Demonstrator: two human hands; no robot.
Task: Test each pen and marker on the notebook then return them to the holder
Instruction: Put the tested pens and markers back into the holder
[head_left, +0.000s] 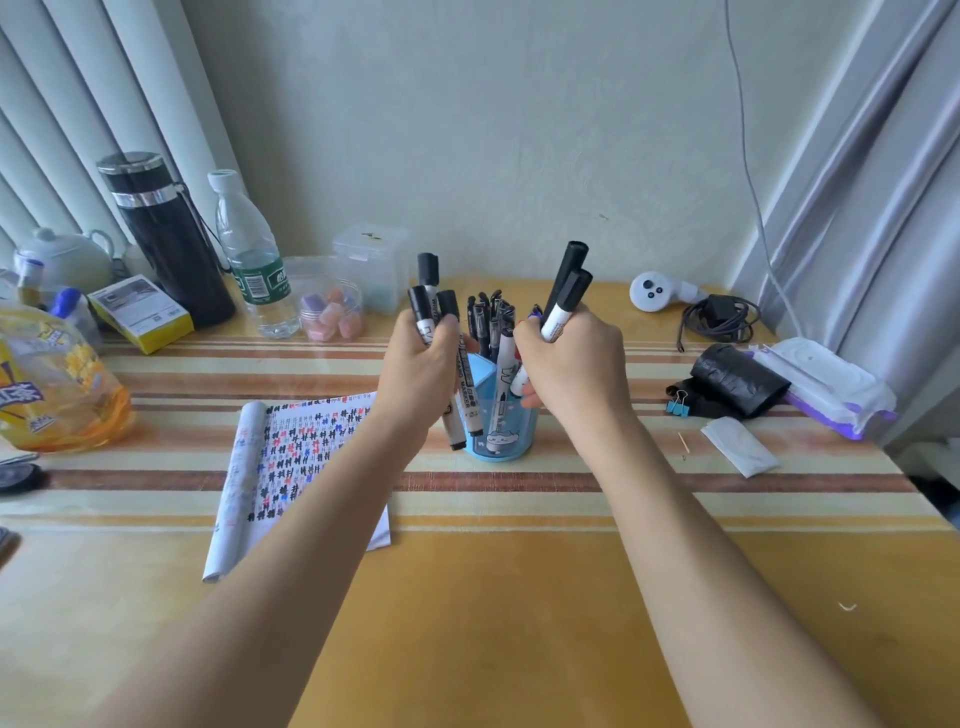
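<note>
A: Hands?
B: Both mid-frame, at the holder. Left hand: fingers curled tight round a bundle of markers, black caps up. Their lower ends hang at the holder's left edge; can't tell if they're inside it or in front of its wall.
A: Right?
B: Right hand grips a marker pair, black caps tilted to the upper right. Lower fingertips sit just above the holder's right rim; can't tell what they touch.
A: Holder?
B: Blue cup, upright on the table, centre of frame, between the hands. Pens stand in it, and a white marker leans inside.
A: Notebook?
B: Notebook lies flat, lower left of the holder. Page covered in black, red and blue marks, and the left pages are rolled back. Left forearm crosses its right corner.
A: Other stuff?
B: Flask and water bottle upper left. Yellow bottle at the left edge. Black roll, binder clip and wipes pack at right.
</note>
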